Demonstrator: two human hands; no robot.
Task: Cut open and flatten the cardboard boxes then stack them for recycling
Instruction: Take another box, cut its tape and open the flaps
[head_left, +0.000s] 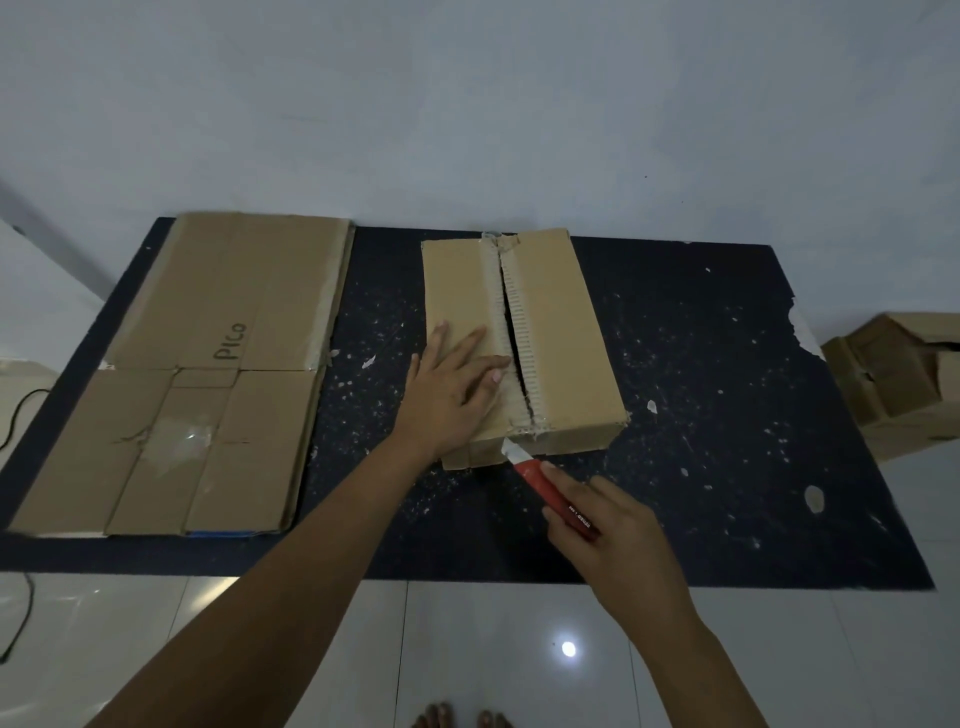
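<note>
1. Dark mat spread over the white tiled floor, speckled with pale scraps; far edge lies against the wall at 12 o'clock. One torn notch in its edge at 3 o'clock.
2. Flattened cardboard lies on the mat at 9 to 10 o'clock, flaps laid out flat, "PICO" written on it by hand, a patch of clear tape near its middle.
3. Cardboard box, still boxed up, sits on the mat at centre, toward 12 o'clock from my hands. Top seam is split along its length, torn tape fringing both flap edges, a dark gap between them.
4. Another cardboard box, crumpled and partly open, rests on the floor off the mat at 3 o'clock, well apart from the centre one.
5. My left hand lies flat on the left top flap, fingers spread and straight, fingertips reaching the seam edge. Pressing, nothing held.
6. My right hand, at 5 o'clock from the box, has fingers curled round the red utility knife, thumb along the handle.
7. Knife blade points toward 11 o'clock, its tip at the box's near end face just below the seam. Whether it has bitten in, I cannot tell.
8. My bare toes show at 6 o'clock.
9. Black cable trails on the floor at 8 o'clock.
</note>
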